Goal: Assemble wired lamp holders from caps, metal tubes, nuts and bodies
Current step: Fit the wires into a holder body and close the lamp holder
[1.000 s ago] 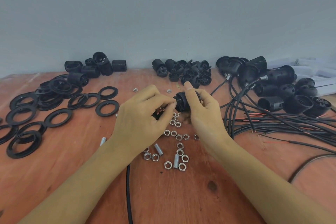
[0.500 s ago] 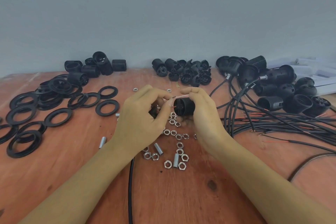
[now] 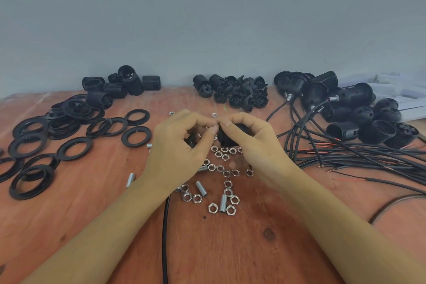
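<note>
My right hand grips a black lamp holder body above the middle of the wooden table. My left hand curls around a small black part, its fingertips meeting the right thumb at the body's open end. A black cable runs from under my left hand toward me. Silver nuts and short threaded metal tubes lie scattered below both hands. What the left fingertips pinch is hidden.
Black rings spread over the left of the table. Threaded bodies and caps sit along the back wall. Assembled wired holders and a bundle of black cables fill the right side.
My hands have drawn closer together. The thin red wire end seen above the body half a second ago is now hidden by my fingers.
</note>
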